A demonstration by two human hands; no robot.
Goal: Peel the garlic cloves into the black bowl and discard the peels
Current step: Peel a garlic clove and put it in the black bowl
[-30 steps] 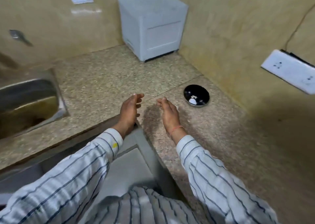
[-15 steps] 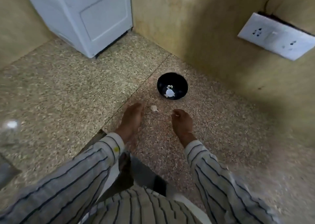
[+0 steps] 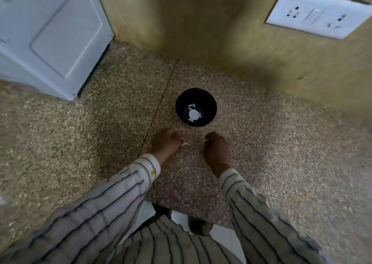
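The black bowl (image 3: 209, 102) stands on the speckled counter near the back wall, with a few white garlic pieces (image 3: 193, 114) at its bottom. Just in front of it, my left hand (image 3: 164, 143) is curled, and a small pale garlic clove (image 3: 184, 142) sticks out from its fingertips on the right side. My right hand (image 3: 217, 149) is a short gap to the right, fingers curled under. Nothing shows in the right hand, and its palm side is hidden.
A white box-shaped appliance (image 3: 50, 34) stands at the back left of the granite counter (image 3: 100, 135). A white socket plate (image 3: 318, 14) is on the wall at upper right. The counter's front edge (image 3: 181, 207) runs just below my wrists.
The view swung right and closer to the bowl. The clove that lay on the counter between my hands is now in my left fingers. Both hands have curled.
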